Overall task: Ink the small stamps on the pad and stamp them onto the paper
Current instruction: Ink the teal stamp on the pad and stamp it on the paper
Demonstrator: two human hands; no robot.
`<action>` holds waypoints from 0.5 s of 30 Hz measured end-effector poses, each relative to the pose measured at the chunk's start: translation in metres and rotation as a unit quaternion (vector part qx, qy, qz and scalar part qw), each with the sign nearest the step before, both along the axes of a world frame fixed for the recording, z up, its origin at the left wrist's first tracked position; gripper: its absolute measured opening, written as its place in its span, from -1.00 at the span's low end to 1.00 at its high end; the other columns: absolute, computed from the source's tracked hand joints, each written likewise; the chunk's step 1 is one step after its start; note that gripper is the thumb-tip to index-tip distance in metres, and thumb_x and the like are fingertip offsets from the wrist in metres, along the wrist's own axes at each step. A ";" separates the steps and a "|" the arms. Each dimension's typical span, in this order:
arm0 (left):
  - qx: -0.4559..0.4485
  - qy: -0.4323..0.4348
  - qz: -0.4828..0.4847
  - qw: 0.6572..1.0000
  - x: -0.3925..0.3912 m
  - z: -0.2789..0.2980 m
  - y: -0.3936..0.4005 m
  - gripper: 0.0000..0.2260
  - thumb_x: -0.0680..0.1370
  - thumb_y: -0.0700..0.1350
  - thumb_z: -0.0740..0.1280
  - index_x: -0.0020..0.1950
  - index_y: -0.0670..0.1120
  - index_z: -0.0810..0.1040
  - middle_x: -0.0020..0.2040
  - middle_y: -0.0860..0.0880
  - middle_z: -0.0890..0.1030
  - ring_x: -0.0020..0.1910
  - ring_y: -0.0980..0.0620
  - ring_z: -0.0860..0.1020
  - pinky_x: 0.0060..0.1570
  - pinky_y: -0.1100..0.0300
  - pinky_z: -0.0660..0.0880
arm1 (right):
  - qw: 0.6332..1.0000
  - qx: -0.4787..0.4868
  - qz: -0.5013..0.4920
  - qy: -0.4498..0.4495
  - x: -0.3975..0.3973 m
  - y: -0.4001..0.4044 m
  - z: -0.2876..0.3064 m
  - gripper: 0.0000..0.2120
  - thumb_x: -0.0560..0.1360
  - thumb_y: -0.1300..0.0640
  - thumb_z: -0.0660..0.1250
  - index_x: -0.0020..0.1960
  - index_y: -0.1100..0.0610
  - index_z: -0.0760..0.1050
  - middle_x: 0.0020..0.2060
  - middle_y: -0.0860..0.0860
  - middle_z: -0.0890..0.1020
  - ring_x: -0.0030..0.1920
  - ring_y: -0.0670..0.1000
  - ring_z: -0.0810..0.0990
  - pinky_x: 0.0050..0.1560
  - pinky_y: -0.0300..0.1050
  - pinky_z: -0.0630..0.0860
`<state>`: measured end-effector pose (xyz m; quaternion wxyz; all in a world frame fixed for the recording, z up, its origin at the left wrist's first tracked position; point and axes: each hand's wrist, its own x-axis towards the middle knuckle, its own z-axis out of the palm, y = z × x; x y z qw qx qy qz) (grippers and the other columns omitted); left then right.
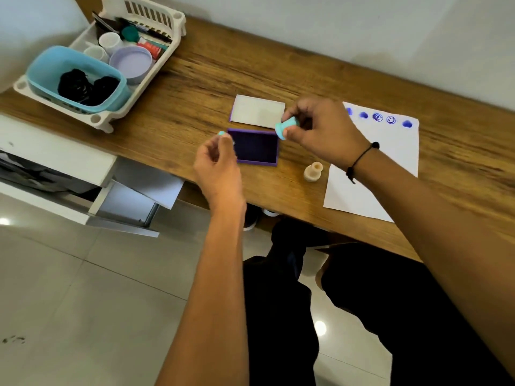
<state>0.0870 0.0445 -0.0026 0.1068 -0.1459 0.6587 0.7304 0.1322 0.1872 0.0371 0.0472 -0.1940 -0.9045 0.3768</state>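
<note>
A purple ink pad (255, 146) lies open on the wooden desk (195, 79), its lid (257, 110) just behind it. My right hand (320, 133) grips a teal stamp (285, 128) tilted on its side above the pad's right edge. My left hand (218, 162) pinches a small teal piece (222, 133), maybe the stamp's cap, at the pad's left edge. A beige stamp (312, 171) stands on the desk in front of the pad. The white paper (390, 162) to the right carries several blue prints along its top.
A white rack (108, 118) at the back left holds a blue tub (78, 79), a lilac lid and small jars. An open white drawer (117, 201) juts out under the desk's left part. My legs are under the desk edge.
</note>
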 end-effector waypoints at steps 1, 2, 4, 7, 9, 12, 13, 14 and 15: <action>-0.025 0.018 0.013 0.999 -0.003 -0.003 -0.007 -0.89 0.51 -0.08 0.29 -0.04 -0.09 0.53 -0.18 0.03 0.56 -0.22 0.14 0.52 -0.31 0.43 0.45 | 0.998 0.049 0.030 -0.003 -0.006 -0.005 -0.004 -0.81 0.45 0.16 0.34 0.06 0.13 0.56 -0.04 0.06 0.62 -0.09 -0.06 0.48 -0.12 -0.21 0.36; -0.047 0.034 0.019 0.998 -0.005 -0.006 -0.012 -0.88 0.51 -0.08 0.28 -0.01 -0.08 0.53 -0.17 0.05 0.55 -0.20 0.15 0.51 -0.28 0.44 0.45 | 0.994 0.091 0.056 -0.005 -0.012 -0.010 -0.008 -0.81 0.45 0.15 0.33 0.05 0.14 0.56 -0.03 0.08 0.63 -0.06 -0.03 0.49 -0.11 -0.20 0.33; -0.075 0.060 0.013 0.995 -0.008 -0.009 -0.017 -0.89 0.51 -0.09 0.27 0.01 -0.06 0.51 -0.17 0.10 0.54 -0.20 0.19 0.50 -0.28 0.48 0.43 | 0.984 0.147 0.095 -0.011 -0.025 -0.020 -0.015 -0.80 0.46 0.14 0.31 0.06 0.15 0.55 0.01 0.12 0.64 0.01 0.06 0.53 -0.06 -0.16 0.38; -0.107 0.085 -0.018 0.990 -0.014 -0.011 -0.016 -0.88 0.52 -0.08 0.26 0.03 -0.04 0.50 -0.11 0.09 0.55 -0.14 0.20 0.52 -0.22 0.48 0.45 | 0.970 0.203 0.126 -0.034 -0.039 -0.027 -0.021 -0.79 0.47 0.15 0.27 0.07 0.19 0.52 0.03 0.17 0.61 0.07 0.14 0.53 0.03 0.02 0.49; -0.114 0.095 -0.053 0.987 -0.016 -0.012 -0.014 -0.89 0.53 -0.07 0.25 0.03 -0.02 0.48 -0.05 0.05 0.56 -0.07 0.17 0.53 -0.12 0.38 0.49 | 0.959 0.237 0.146 -0.050 -0.045 -0.027 -0.024 -0.78 0.48 0.17 0.25 0.09 0.22 0.51 0.05 0.19 0.59 0.10 0.17 0.51 0.00 0.00 0.47; -0.111 0.113 -0.095 0.983 -0.020 -0.015 -0.014 -0.89 0.54 -0.09 0.25 0.04 -0.06 0.48 -0.03 0.01 0.56 -0.06 0.13 0.54 -0.05 0.32 0.52 | 0.947 0.268 0.166 -0.069 -0.047 -0.030 -0.030 -0.79 0.49 0.19 0.23 0.09 0.23 0.49 0.05 0.19 0.59 0.10 0.19 0.51 -0.17 -0.07 0.36; -0.112 0.117 -0.103 0.981 -0.021 -0.017 -0.015 -0.88 0.54 -0.09 0.25 0.04 -0.07 0.49 -0.05 0.02 0.56 -0.07 0.14 0.54 -0.06 0.34 0.51 | 0.944 0.273 0.168 -0.074 -0.047 -0.031 -0.032 -0.80 0.50 0.19 0.23 0.08 0.23 0.48 0.04 0.19 0.59 0.08 0.20 0.52 -0.21 -0.09 0.32; -0.113 0.116 -0.110 0.981 -0.023 -0.018 -0.016 -0.87 0.54 -0.10 0.26 0.05 -0.09 0.49 -0.06 0.03 0.57 -0.08 0.15 0.54 -0.08 0.37 0.51 | 0.942 0.279 0.169 -0.078 -0.047 -0.032 -0.032 -0.81 0.50 0.19 0.22 0.08 0.23 0.47 0.03 0.20 0.59 0.06 0.21 0.53 -0.24 -0.10 0.30; -0.112 0.111 -0.119 0.980 -0.024 -0.020 -0.017 -0.87 0.54 -0.10 0.26 0.04 -0.09 0.50 -0.07 0.03 0.57 -0.09 0.15 0.54 -0.08 0.37 0.51 | 0.940 0.284 0.172 -0.083 -0.047 -0.033 -0.032 -0.81 0.51 0.19 0.22 0.09 0.23 0.46 0.02 0.21 0.60 0.04 0.21 0.53 -0.25 -0.09 0.30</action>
